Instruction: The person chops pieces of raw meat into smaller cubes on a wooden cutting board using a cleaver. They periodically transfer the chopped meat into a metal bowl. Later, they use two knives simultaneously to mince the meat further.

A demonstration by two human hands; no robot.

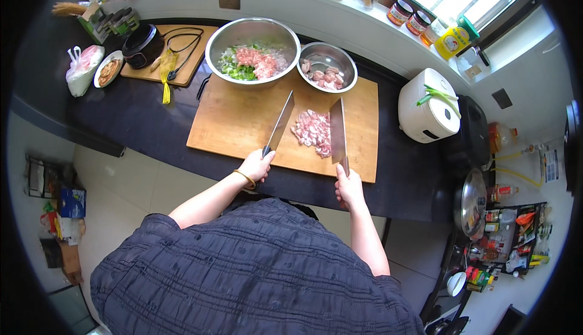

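My left hand (pixel 257 165) is closed round the dark handle of a cleaver (pixel 280 122), whose blade tilts over the wooden cutting board (pixel 231 113). In my right hand (pixel 348 188) is a second cleaver (pixel 338 130), its broad blade standing along the right side of a pile of chopped raw meat (pixel 312 131). The left blade is apart from the pile. Behind the board's middle, a large metal bowl (pixel 217 62) holds minced meat and chopped greens. Beside it, a smaller metal bowl (pixel 350 67) contains chunks of raw meat.
A white rice cooker (pixel 425 113) with green onions (pixel 438 94) on its lid stands right of the board. To the left are a black pot (pixel 143 47), a corded plug on another board (pixel 195 56), a dish of food (pixel 109 69) and a plastic bag (pixel 84 74). Jars line the windowsill.
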